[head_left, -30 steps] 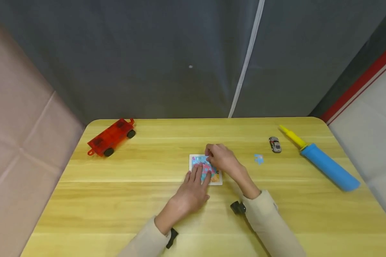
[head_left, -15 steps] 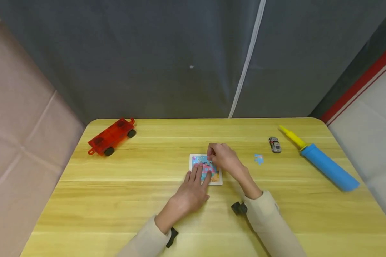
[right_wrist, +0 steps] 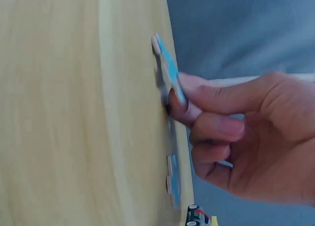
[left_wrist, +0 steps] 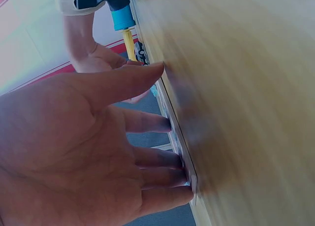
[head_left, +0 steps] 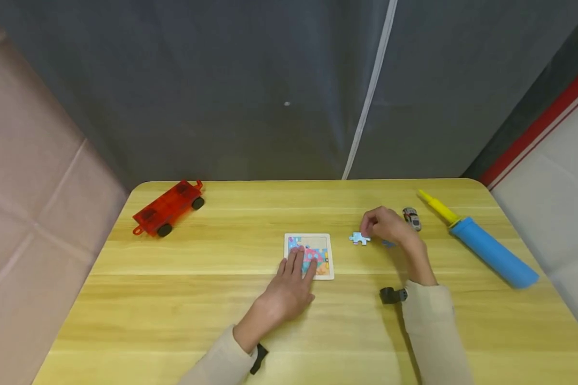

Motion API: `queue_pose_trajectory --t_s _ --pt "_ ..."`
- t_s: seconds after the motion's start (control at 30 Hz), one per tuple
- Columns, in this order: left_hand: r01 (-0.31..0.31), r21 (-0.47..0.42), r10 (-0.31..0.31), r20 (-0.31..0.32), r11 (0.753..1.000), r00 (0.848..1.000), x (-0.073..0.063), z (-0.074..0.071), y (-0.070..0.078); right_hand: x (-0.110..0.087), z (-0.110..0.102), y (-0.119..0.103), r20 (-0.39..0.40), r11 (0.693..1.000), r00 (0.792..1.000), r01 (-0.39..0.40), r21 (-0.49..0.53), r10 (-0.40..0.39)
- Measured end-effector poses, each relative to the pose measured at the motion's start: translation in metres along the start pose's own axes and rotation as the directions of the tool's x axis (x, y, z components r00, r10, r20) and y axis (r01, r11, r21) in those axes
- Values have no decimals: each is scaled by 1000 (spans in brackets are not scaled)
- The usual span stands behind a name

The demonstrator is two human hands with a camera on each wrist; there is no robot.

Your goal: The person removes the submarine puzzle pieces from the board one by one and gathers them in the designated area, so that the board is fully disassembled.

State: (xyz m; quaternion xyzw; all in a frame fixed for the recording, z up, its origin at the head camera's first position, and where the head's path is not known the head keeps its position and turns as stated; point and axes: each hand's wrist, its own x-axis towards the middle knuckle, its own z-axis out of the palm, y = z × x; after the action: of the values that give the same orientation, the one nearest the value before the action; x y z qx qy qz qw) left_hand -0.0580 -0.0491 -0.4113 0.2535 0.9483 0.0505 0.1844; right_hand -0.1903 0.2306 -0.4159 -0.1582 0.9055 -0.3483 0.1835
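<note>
My left hand (head_left: 287, 289) lies with straight fingers across a small white-framed jigsaw puzzle (head_left: 309, 277), its fingertips touching the printed surface. Beige backing shows in the puzzle's upper right part. To the right of the frame, my right hand (head_left: 387, 224) pinches a light blue puzzle piece (head_left: 358, 238) between thumb and index finger. The right wrist view shows this piece tilted, just above the wood. A second blue puzzle piece (right_wrist: 173, 181) lies on the table close by, mostly hidden under the right hand in the head view.
A small silver toy car (head_left: 411, 218) is just beyond the right hand. Farther right lies a blue hand pump (head_left: 493, 251) with a yellow nozzle. A red toy wagon (head_left: 167, 208) stands at the back left of the wooden table (head_left: 173, 299).
My right hand has lifted a piece out of the puzzle and moved right with it, near the loose piece. The left hand has stayed on the puzzle.
</note>
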Motion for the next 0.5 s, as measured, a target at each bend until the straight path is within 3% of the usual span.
queue_pose_trajectory --t_s 0.13,0.5 --pt "5 -5 -5 1 1000 1000 -1 1 0 0 0 4 2 1000 1000 -3 -30 3" --pt "16 -6 -15 12 1000 1000 1 0 1 -1 1 -4 -37 980 995 -101 -170 96"
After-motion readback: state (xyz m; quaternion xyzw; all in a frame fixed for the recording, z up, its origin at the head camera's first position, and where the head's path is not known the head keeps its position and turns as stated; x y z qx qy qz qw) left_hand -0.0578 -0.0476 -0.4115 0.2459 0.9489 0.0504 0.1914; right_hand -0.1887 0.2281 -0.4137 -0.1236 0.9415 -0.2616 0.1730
